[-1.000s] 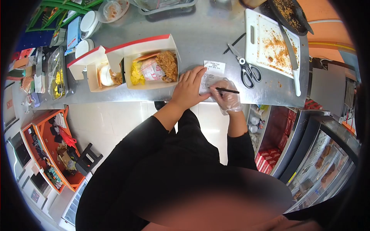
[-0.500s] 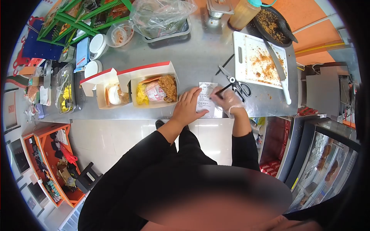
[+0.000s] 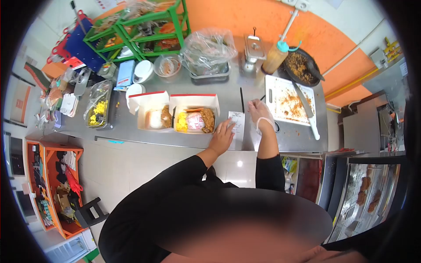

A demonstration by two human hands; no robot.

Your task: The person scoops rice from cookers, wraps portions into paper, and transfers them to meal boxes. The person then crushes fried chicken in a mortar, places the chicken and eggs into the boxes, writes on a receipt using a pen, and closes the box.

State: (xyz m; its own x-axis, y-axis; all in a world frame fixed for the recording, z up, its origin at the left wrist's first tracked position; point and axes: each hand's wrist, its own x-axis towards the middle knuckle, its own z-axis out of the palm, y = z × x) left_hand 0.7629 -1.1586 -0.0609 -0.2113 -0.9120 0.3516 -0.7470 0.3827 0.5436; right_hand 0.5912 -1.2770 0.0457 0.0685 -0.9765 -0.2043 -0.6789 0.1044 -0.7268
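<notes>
My left hand (image 3: 222,136) lies with its fingers spread on the printed receipt (image 3: 237,125), to the right of two open food boxes. In a clear glove, my right hand (image 3: 260,115) is just right of the receipt, fingers curled together; whether they hold anything is hidden. A black pen (image 3: 242,100) lies on the steel table above the receipt, apart from the hand. Under the gloved hand and wrist the scissors are mostly covered, with a handle loop (image 3: 277,127) showing. The nearer box (image 3: 196,101) contains fried chicken, a wrapped item and yellow food; the other box (image 3: 150,100) sits left of it.
A white cutting board (image 3: 269,109) with crumbs and a long knife (image 3: 304,103) lies to the right. Behind it are a pan of crumbs (image 3: 318,75) and a sauce bottle (image 3: 272,62). Green racks (image 3: 177,22), a bagged tray (image 3: 208,52) and tubs (image 3: 143,71) line the back.
The black pen has left my right hand and now lies on the table. The gloved hand has shifted over the scissors. My left hand stays on the receipt; the camera view has tilted upward.
</notes>
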